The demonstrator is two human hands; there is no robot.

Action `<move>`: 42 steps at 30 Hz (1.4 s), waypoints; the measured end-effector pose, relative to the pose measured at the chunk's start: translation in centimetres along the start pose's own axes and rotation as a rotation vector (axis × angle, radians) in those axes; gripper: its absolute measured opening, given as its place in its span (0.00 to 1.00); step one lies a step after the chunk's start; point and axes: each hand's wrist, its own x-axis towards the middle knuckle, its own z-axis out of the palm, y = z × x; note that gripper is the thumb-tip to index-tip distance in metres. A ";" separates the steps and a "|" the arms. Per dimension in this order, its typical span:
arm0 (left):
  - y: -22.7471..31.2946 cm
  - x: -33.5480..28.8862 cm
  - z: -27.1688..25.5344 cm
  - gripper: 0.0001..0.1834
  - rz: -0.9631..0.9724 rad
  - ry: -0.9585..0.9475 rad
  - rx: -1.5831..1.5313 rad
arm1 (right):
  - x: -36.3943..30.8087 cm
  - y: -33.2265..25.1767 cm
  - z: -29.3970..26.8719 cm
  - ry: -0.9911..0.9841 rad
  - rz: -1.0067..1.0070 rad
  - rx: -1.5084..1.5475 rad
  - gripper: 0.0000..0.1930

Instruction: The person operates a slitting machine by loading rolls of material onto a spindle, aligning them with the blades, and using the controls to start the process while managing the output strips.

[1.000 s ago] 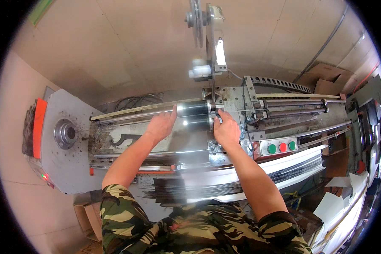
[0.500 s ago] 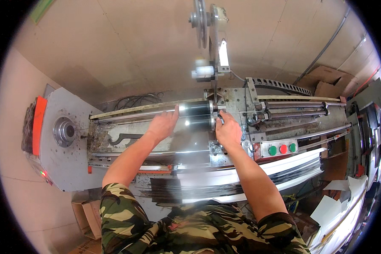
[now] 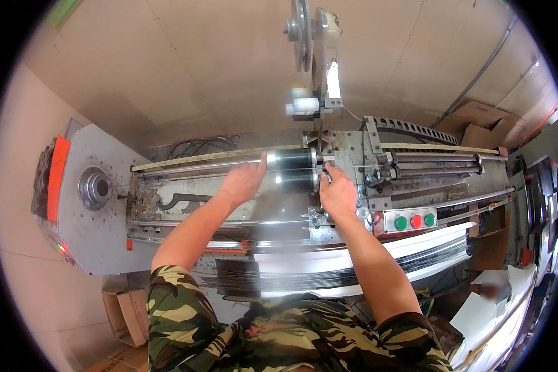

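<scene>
Two black rollers (image 3: 296,159) lie one in front of the other across the middle of a long metal machine bed (image 3: 242,214). My left hand (image 3: 244,181) is at their left end, fingers stretched out toward the shiny roller edge. At the right end of the rollers is my right hand (image 3: 338,190), its thumb and index finger bent in by the metal end fittings. What lies between those fingers, if anything, is too small to make out. A blurred, see-through sheet (image 3: 282,214) seems to hang down from the rollers between my forearms.
A control box (image 3: 409,219) with green and red buttons sits right of my right hand. A grey machine housing (image 3: 108,242) stands at the left. A hook spanner (image 3: 183,199) lies on the bed. White and black sheets (image 3: 409,257) are stacked in front. Above rises a pulley wheel (image 3: 300,37).
The view has shifted slightly. Both hands stay at the two ends of the rollers, and the left fingers lie a little lower against the roller edge.
</scene>
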 end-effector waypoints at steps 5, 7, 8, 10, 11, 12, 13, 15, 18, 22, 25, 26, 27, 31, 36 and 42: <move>0.0 0.2 0.1 0.36 0.001 -0.016 0.015 | 0.2 0.1 0.2 0.006 0.012 -0.027 0.19; 0.0 0.2 0.2 0.36 -0.003 -0.021 0.013 | 0.2 0.3 0.3 0.017 -0.003 -0.017 0.19; 0.1 0.3 0.3 0.36 -0.004 -0.022 0.010 | 0.2 0.4 0.4 0.023 -0.008 -0.013 0.19; 0.1 0.3 0.3 0.36 -0.004 -0.035 0.010 | 0.3 0.7 0.7 0.030 -0.011 -0.026 0.18; 0.1 0.4 0.2 0.36 -0.004 -0.047 0.013 | 0.3 0.8 0.8 0.033 -0.012 -0.032 0.18; 0.1 0.4 0.2 0.36 -0.004 -0.059 0.016 | 0.3 0.7 0.7 0.025 -0.009 -0.038 0.18; 0.1 0.3 0.4 0.36 -0.004 -0.044 0.006 | 0.4 0.6 0.6 0.018 -0.006 -0.044 0.18; 0.0 0.3 0.9 0.36 -0.004 -0.012 -0.017 | 0.4 0.5 0.6 0.014 -0.005 -0.048 0.18; 0.0 0.4 1.0 0.35 -0.002 -0.021 -0.015 | 0.5 0.7 0.7 0.020 -0.007 -0.036 0.18; 0.2 0.7 0.7 0.36 -0.011 -0.067 -0.004 | 0.6 0.9 0.8 0.010 -0.013 -0.020 0.18; 0.1 0.6 1.1 0.37 -0.002 -0.048 -0.002 | 0.7 0.9 0.7 0.008 -0.052 -0.023 0.18; 0.1 0.7 1.2 0.36 -0.001 -0.042 -0.005 | 0.7 0.9 0.6 0.009 -0.069 -0.025 0.18; 0.1 0.7 1.2 0.36 0.000 -0.036 -0.008 | 0.7 1.1 0.6 0.016 -0.075 -0.021 0.18; 0.1 0.8 1.5 0.36 0.005 -0.021 -0.004 | 0.8 1.1 0.6 0.016 -0.083 -0.038 0.18; 0.2 0.9 1.6 0.37 -0.004 -0.043 -0.020 | 0.8 1.1 0.4 0.011 -0.103 -0.055 0.17; 0.2 1.1 2.0 0.36 -0.010 -0.033 -0.066 | 0.7 1.0 0.6 0.044 -0.100 -0.051 0.15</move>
